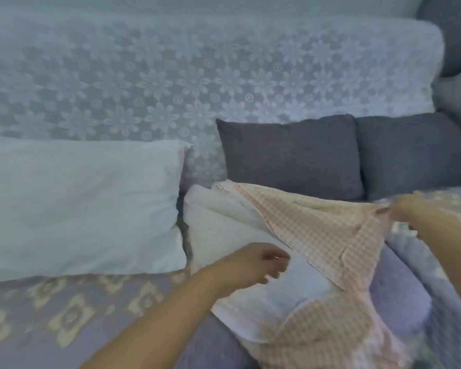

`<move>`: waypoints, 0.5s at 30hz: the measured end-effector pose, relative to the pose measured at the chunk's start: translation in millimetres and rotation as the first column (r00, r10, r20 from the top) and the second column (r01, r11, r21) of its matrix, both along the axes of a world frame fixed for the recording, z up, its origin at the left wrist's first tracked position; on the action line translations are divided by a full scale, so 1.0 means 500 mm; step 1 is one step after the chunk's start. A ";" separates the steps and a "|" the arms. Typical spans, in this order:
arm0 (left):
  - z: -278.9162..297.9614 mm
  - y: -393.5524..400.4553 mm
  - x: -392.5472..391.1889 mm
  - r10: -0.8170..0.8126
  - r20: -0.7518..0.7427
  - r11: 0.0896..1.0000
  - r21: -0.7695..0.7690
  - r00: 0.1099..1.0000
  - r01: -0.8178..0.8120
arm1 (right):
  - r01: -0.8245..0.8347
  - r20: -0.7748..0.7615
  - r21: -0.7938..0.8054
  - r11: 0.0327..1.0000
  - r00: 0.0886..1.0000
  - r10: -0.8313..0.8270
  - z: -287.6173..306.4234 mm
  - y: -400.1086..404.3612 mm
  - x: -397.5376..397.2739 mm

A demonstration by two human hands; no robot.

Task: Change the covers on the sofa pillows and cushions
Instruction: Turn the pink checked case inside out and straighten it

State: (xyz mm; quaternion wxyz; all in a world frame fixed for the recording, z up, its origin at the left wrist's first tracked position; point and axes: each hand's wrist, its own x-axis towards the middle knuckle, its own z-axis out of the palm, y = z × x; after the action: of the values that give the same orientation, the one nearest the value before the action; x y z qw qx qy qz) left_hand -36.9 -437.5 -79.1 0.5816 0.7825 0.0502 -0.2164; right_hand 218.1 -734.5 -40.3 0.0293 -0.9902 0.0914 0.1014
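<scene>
Near pillow: a bare white pillow [272, 296] lay at near centre on the sofa seat, its near right end already inside the pink gingham cover [320, 230].
Left hand: the left hand [253, 265] hovered over the white pillow, just beside the cover's loose edge, fingers loosely curled; no cloth showed between them, so it read as released.
Right hand: the right hand [402, 209] sat at the right and pinched the gingham edge, which ran taut towards it; motion blur hid the exact finger placement.
Step in hand: judged to be drawing the cover's mouth over the pillow.
How to do it well: the free hand would best hold the pillow down or take the opposite edge, so the opening stays wide; pull evenly on both sides and seat the corners before smoothing, since a one-sided pull is likely to bunch the thin cloth.
Seat throw: a lilac throw with cream flowers [72, 315] covered the seat under both arms.
Second white pillow: a larger one [83, 209] lay left, apparently uncovered.
Grey cushions: two [290, 158] [415, 153] leaned against the backrest, behind the work.
Backrest: a white lace floral cover [171, 75] draped it, farthest away.
</scene>
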 end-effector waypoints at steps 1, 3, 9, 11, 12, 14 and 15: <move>-0.058 0.047 -0.006 0.221 0.007 0.974 0.038 0.975 -0.221 | -0.041 0.006 -0.014 0.999 0.999 0.041 -0.030 0.022 -0.007; -0.153 0.135 -0.039 0.579 0.109 0.764 0.273 0.808 -0.585 | -0.158 0.044 0.145 0.977 0.987 0.153 -0.093 0.107 -0.042; -0.229 0.192 -0.161 0.562 -0.007 0.824 0.094 0.827 -0.559 | -0.490 -0.108 0.324 0.809 0.831 0.546 -0.252 0.422 -0.174; -0.227 0.160 -0.166 0.552 -0.030 0.834 0.034 0.834 -0.551 | -0.438 -0.117 0.336 0.834 0.859 0.498 -0.274 0.469 -0.204; -0.230 0.143 -0.154 0.576 -0.070 0.817 0.027 0.814 -0.576 | -0.430 -0.106 0.282 0.858 0.875 0.473 -0.285 0.477 -0.210; -0.245 0.112 -0.116 0.626 -0.160 0.769 -0.036 0.763 -0.639 | -0.469 -0.042 0.151 0.870 0.876 0.480 -0.294 0.474 -0.202; -0.254 0.100 -0.097 0.673 -0.159 0.730 -0.010 0.722 -0.683 | -0.497 -0.006 0.122 0.859 0.865 0.501 -0.286 0.463 -0.198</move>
State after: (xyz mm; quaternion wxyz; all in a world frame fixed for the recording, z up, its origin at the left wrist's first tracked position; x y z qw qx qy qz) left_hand -85.3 -387.5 -206.1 0.6414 0.6719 0.3674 -0.0461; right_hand 119.0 -503.2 -183.3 0.0578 -0.9746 -0.1737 0.1289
